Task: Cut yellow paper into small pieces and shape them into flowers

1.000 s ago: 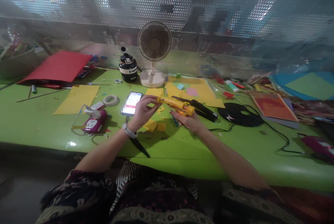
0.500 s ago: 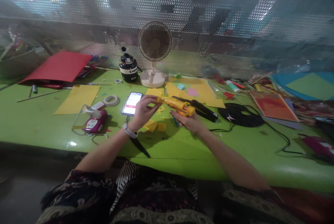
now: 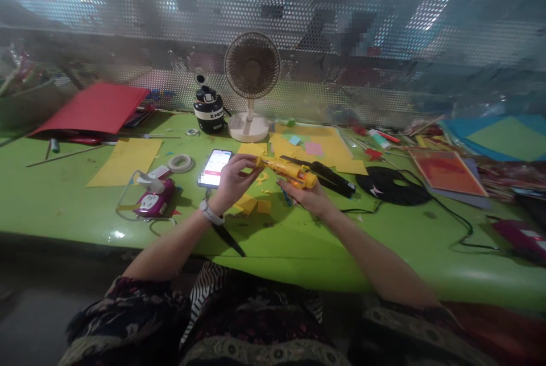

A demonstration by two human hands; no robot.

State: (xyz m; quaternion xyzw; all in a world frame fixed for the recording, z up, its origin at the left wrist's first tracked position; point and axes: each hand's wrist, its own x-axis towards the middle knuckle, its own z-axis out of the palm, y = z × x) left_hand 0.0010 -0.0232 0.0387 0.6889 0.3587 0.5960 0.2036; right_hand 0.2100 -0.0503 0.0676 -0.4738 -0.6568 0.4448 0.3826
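My right hand (image 3: 307, 195) holds a yellow glue gun (image 3: 290, 172) from below, its nozzle pointing left. My left hand (image 3: 232, 177), with a white watch at the wrist, pinches a small piece of yellow paper at the gun's tip. Yellow paper scraps (image 3: 252, 205) lie on the green table (image 3: 63, 201) just under both hands. A lit phone (image 3: 214, 168) lies right beside my left hand.
A small desk fan (image 3: 251, 84) and a black jar (image 3: 209, 112) stand at the back. Tape roll (image 3: 180, 163), pink power strip (image 3: 152, 201), yellow sheets (image 3: 125, 161), red folder (image 3: 96, 109), black scissors (image 3: 328, 177), black disc (image 3: 392, 186) with cable, and coloured papers (image 3: 447, 172) lie around.
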